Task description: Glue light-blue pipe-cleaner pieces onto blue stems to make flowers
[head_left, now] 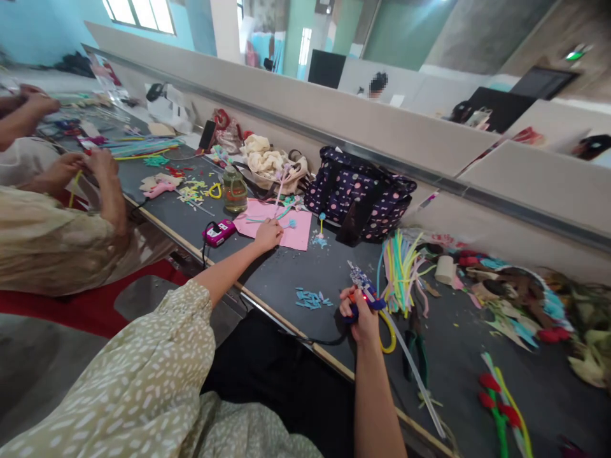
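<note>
My left hand is over a pink sheet, fingers pinched on a chenille stem with a light blue tuft at its end; the grip is partly hidden. My right hand is wrapped round a blue hot glue gun with a glowing red light. A long clear glue stick extends toward the table's front edge behind it. Short blue chenille pieces lie left of the gun. A small stem with a blue top stands beyond the sheet.
A chenille bundle and dark green-handled pliers lie beside my right hand. A dotted bag, a liquid-filled jar and a magenta device stand further back. Red-and-green chenille pieces lie right. Another person's hands work at left.
</note>
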A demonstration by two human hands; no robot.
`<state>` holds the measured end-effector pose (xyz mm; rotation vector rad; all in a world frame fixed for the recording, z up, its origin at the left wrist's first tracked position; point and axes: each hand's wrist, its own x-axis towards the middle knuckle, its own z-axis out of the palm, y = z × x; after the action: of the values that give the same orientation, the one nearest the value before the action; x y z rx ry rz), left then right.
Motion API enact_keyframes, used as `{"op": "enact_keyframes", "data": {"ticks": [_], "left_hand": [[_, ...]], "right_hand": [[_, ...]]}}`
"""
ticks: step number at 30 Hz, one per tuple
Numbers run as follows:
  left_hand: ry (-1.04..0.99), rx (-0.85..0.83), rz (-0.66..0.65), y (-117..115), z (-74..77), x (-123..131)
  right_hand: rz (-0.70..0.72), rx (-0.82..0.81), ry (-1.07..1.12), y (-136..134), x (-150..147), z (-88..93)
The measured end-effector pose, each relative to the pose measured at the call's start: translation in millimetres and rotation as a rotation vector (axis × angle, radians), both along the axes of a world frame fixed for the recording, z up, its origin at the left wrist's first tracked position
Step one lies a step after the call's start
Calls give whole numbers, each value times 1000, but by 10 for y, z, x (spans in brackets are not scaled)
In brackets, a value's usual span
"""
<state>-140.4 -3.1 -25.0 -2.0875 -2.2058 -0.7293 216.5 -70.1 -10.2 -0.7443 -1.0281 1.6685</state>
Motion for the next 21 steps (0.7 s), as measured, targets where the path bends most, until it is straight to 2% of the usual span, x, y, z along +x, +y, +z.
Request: {"op": "enact_keyframes", "data": {"ticks": [3, 9, 14, 21], "left_hand": [[26, -9, 40, 129, 23, -18], [43, 23, 83, 243, 5, -3], [-22, -22, -6, 300, -42, 54], [-70, -77, -121, 274, -22, 65]], "right_hand": [[-4, 5, -3, -6, 6, 5], [26, -11, -26, -26, -3, -10], [54, -38, -52, -28, -13, -48], [39, -55, -55, -9, 1, -79]]}}
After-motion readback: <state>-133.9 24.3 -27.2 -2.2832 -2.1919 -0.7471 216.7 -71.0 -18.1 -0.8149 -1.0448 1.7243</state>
